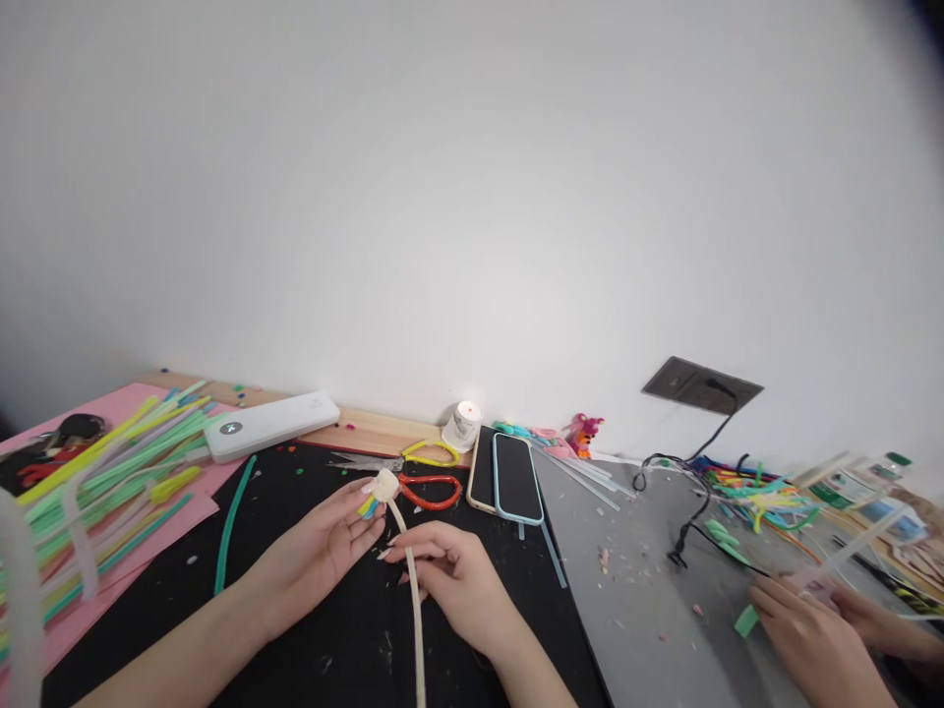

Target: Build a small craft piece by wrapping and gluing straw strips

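Your L hand [328, 541] pinches the cream roll [384, 486] at its fingertips, w/ yellow & blue bits [367, 507] just under it. Your R hand [457, 582], fingers curled narrow, is touching the cream strip [417, 629] running down from the roll; can't tell if it's gripped. Scissors [369, 463] lie just beyond your L hand, phone [517, 479] ahead & right of your R hand, teal strip [234, 523] left of your L hand.

Bare forearms [196, 634], nails [383, 555] seemingly pale-polished
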A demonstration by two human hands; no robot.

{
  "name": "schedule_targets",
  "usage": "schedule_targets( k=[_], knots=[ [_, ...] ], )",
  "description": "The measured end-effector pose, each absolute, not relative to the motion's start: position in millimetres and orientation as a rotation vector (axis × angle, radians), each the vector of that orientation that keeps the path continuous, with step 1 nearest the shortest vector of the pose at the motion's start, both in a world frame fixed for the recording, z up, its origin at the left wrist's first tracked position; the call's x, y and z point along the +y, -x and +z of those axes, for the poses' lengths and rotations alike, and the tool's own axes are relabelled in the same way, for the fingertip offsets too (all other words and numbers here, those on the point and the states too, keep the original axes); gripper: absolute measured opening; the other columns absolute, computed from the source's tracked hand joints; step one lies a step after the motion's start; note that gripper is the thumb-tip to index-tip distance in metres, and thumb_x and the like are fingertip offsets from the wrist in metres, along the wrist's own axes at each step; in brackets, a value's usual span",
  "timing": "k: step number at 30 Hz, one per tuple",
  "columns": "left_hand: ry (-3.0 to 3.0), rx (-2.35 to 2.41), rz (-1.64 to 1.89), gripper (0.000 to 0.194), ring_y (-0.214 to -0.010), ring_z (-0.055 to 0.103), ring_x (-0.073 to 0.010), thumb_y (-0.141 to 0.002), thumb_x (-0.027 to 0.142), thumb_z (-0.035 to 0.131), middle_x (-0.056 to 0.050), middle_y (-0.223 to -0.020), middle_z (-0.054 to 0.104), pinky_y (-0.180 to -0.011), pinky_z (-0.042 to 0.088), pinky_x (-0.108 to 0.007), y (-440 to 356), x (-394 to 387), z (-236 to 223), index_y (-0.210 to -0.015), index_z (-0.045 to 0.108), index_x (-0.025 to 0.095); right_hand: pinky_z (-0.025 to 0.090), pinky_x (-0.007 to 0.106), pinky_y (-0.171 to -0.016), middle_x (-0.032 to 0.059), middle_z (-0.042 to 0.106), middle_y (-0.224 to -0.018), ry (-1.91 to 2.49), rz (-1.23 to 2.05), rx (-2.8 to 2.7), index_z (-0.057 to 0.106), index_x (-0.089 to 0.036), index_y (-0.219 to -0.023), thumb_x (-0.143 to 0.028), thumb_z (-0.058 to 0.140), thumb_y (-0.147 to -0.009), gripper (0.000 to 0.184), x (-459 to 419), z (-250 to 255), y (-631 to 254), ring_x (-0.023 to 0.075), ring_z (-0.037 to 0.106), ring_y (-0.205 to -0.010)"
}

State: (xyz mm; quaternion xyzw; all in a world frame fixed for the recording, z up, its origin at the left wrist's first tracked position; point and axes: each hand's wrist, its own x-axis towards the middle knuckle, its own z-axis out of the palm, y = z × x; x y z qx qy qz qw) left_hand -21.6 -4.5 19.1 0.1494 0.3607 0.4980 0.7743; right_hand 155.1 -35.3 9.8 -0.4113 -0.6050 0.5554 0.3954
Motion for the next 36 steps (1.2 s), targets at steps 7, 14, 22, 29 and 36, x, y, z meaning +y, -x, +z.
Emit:
schedule_targets(
  k=[7,14,22,29,36],
  knots=[
    [-0.334,0.804,1.096,0.019,-0.075,0.066,-0.0102,-0.085,0.004,0.049,-0.003,-0.088,0.068,-0.078,0.055,-0.021,20,-6,18,-0.087,0.062,0.018,0.050,0.023,-0.066,0.0050,0.075,-0.088,1.105,1.148,-1.733,0.072,-0.018,-0.090,-0.007,0.060,-0.074,0.023,-38,13,-155,0.0180,0.070,-0.078],
    [-0.363,0.754,1.069,0.016,-0.079,0.064,-0.0095,-0.087,0.009,0.051,-0.002,-0.090,0.067,-0.083,0.053,-0.021,22,-3,8,-0.089,0.063,0.020,0.048,0.021,-0.066,0.0023,0.075,-0.086,1.094,0.883,-1.963,0.074,-0.021,-0.089,-0.004,0.054,-0.079,0.028,-41,26,-154,0.0153,0.068,-0.073],
    [-0.402,0.804,1.046,0.013,-0.077,0.064,-0.0108,-0.082,0.009,0.058,-0.002,-0.090,0.068,-0.079,0.052,-0.022,20,-5,8,-0.086,0.063,0.020,0.048,0.023,-0.070,0.0033,0.074,-0.084,1.084,0.807,-2.012,0.073,-0.021,-0.092,-0.006,0.053,-0.080,0.028,-46,26,-154,0.0155,0.066,-0.073],
    [-0.707,0.906,1.019,0.015,-0.068,0.059,-0.0127,-0.069,0.026,0.075,0.000,-0.073,0.066,-0.067,0.049,-0.022,19,-8,13,-0.076,0.067,0.016,0.048,0.024,-0.074,0.0036,0.074,-0.084,1.025,0.792,-2.008,0.072,-0.021,-0.093,-0.010,0.050,-0.084,0.025,-45,25,-153,0.0157,0.066,-0.076],
    [-0.867,1.008,1.028,0.024,-0.062,0.059,-0.0148,-0.060,0.035,0.078,0.001,-0.066,0.066,-0.063,0.047,-0.025,17,-4,8,-0.073,0.069,0.017,0.048,0.025,-0.074,0.0027,0.074,-0.081,1.023,0.743,-1.986,0.071,-0.020,-0.089,-0.008,0.052,-0.083,0.024,-43,21,-154,0.0160,0.066,-0.075]
  ],
)
